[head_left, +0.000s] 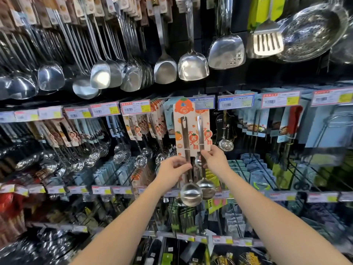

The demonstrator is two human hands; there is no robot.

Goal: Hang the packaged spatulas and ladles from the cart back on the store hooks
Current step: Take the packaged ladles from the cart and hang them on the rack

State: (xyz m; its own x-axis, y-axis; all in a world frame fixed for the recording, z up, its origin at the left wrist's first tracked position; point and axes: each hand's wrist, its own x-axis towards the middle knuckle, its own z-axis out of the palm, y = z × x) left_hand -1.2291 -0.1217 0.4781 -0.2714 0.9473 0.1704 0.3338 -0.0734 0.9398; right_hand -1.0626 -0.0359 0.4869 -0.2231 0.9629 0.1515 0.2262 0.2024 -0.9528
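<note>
Two packaged steel ladles on white and orange backing cards are held up in front of the middle shelf row. My left hand (174, 168) pinches the handle of the left ladle (185, 134), whose bowl (191, 194) hangs below my wrist. My right hand (214, 159) grips the handle of the right ladle (202, 134), which sits just behind and beside the first. The card tops reach the price-tag rail (133, 107). The hook behind the cards is hidden. The cart is out of view.
Bare steel spatulas and ladles (193, 64) hang in the top row, with a slotted turner (267, 42) and a colander (313, 33) at right. Matching orange-card utensils (137, 129) hang left of my hands, blue-card ones (254, 123) right. Lower shelves hold packaged goods.
</note>
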